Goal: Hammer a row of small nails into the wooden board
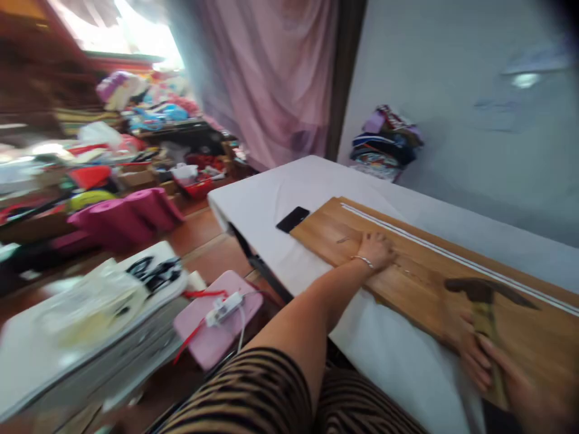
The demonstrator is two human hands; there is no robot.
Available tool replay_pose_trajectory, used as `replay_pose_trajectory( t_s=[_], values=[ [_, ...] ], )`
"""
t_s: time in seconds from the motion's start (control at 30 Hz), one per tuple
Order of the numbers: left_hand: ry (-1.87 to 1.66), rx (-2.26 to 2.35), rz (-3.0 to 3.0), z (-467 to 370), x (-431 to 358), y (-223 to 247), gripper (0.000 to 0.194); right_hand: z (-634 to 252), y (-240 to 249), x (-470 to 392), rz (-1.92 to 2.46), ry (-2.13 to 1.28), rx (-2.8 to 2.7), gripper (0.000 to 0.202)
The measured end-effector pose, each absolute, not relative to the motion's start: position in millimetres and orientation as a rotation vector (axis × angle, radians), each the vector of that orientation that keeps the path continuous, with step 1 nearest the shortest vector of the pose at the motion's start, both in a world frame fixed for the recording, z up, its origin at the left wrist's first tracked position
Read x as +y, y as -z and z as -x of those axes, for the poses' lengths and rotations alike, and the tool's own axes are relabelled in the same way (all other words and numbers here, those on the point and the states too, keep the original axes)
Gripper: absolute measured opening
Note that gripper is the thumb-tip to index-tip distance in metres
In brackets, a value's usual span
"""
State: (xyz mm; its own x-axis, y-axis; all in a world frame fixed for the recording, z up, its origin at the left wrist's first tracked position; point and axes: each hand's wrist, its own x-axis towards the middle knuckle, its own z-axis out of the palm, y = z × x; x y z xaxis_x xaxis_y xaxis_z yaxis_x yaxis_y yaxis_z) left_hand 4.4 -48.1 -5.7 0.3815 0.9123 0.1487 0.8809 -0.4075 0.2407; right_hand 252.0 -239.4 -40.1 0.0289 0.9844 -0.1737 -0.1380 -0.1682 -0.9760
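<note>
Clamping handle of hammer [480, 291] across long board [418, 295] with fingers of right hand [511, 375]; resting left hand [377, 250] farther left, unable to tell its fingers' grip.

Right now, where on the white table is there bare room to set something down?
On the white table: the corner between black slab and pink curtain; also the strip between wooden board and wall. Crowded: the wooden board, under the left hand and the hammer in the right hand.
</note>
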Motion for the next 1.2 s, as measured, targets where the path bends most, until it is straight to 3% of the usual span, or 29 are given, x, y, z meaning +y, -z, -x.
replay_pose_trajectory(
  t_s=[0.13, 0.97, 1.1, 1.2],
  values=[
    [-0.385, 1.666, -2.490, -1.2, -45.0, 0.7, 0.037, -237.6, 32.0, -236.3, 1.164, -1.442, -0.813, 0.049],
    [-0.363, 1.684, -2.478, -4.8, -47.0, -10.9, 0.036, -209.5, 5.4, -226.6, 1.112, -1.483, -0.825, 0.059],
    [-0.371, 1.672, -2.453, -4.0, -52.0, -12.1, 0.037, -217.6, 13.4, -233.8, 1.168, -1.501, -0.766, 0.065],
    [-0.389, 1.659, -2.463, -5.2, -55.7, -9.1, 0.040, -234.7, 30.9, -239.8, 1.222, -1.496, -0.735, 0.057]
  ],
)
